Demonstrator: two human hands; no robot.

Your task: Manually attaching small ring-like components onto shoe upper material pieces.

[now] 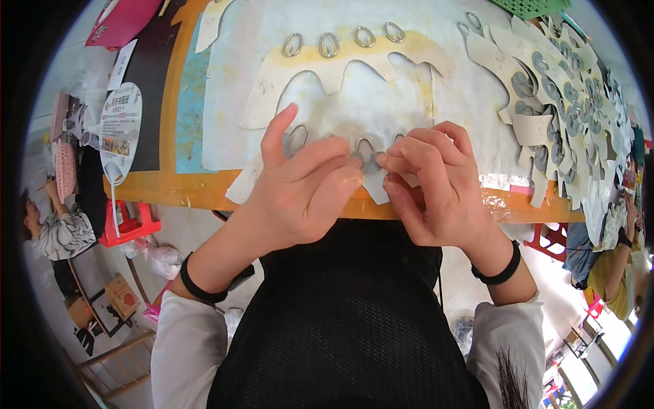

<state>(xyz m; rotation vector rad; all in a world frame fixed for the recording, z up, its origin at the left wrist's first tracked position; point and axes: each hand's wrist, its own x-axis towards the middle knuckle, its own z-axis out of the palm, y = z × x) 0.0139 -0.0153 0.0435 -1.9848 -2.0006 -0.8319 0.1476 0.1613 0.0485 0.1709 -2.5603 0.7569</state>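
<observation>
Containers first. At the far left, past the table [187, 178] edge, you have a pink basin [133, 20], cut by the picture's rim; contents cannot be made out. At the far right, a green perforated basket [533, 7] shows only in part; its contents cannot be read either. Near left, below table height, stands a cardboard box [122, 297], inside not visible.

Work piece: the cream scalloped piece [244, 183] lies at the table's near edge, in the middle, partly under your hands. Visible portions are pale and matt, with a tongue pointing toward you. Thin metal rings, teardrop in outline, sit along it; the middle ring [366, 146] lies between your hands, with a translucent grey patch [370, 165] at its near end.

Left hand [306, 187]: one finger raised, the others bent inward, tips at the patch's left side. Right hand [439, 180]: fingers curled, tips at the patch's right side. Whether either hand grips the patch or only presses it, cannot tell.

Just beyond lies a second cream piece [327, 71], four rings along its yellowed far edge. To the right, an overlapping heap of cream pieces [521, 129] carries grey patches and rings.
</observation>
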